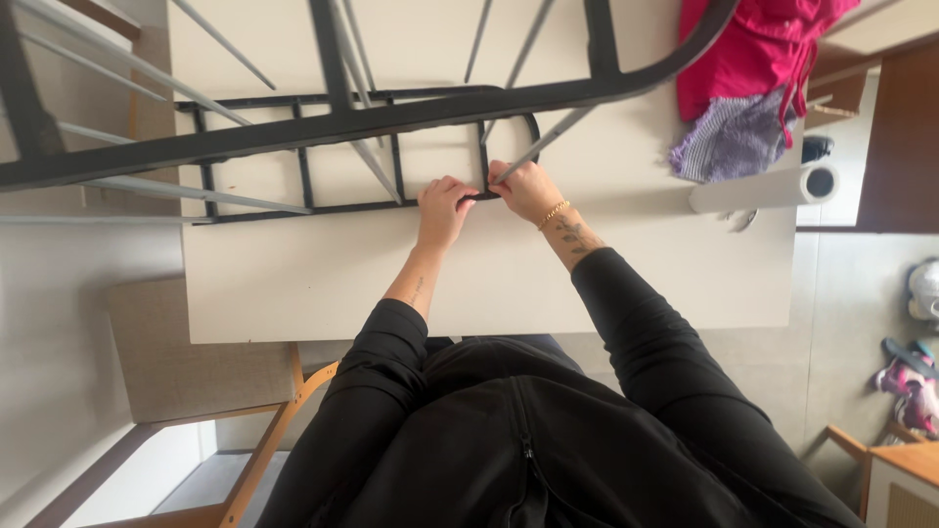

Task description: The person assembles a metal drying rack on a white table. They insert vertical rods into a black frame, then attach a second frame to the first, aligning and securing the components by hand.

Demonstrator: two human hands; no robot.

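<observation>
Here the black metal frame (333,147), a flat grid of bars with a rounded corner, lies on the white table (606,274), its near edge bar running parallel to the table's front edge. That flat placement gives both hands a steady surface to press against.

Left hand (443,207): fingers curled down over the near bar, knuckles up, closed around the bar just left of the rounded corner. It appears to pin the frame in place.

Right hand (528,189): fingers bunched and pinched together at the same bar, touching or nearly touching the left hand. Whether it grips the bar itself or the lower end of a thin grey rod (548,137) that slants down to this spot cannot be told; the fingertips hide the joint. A gold bracelet (554,212) sits on this wrist.

A thicker dark curved bar (391,117) and several grey rods cross above the table, nearer the camera and out of focus.

Surroundings: red cloth (753,44) and a striped purple cloth (729,142) at the table's far right corner; a white paper roll (763,188) lies on its side just beside them. A wooden chair (196,372) stands at the left of the person.
</observation>
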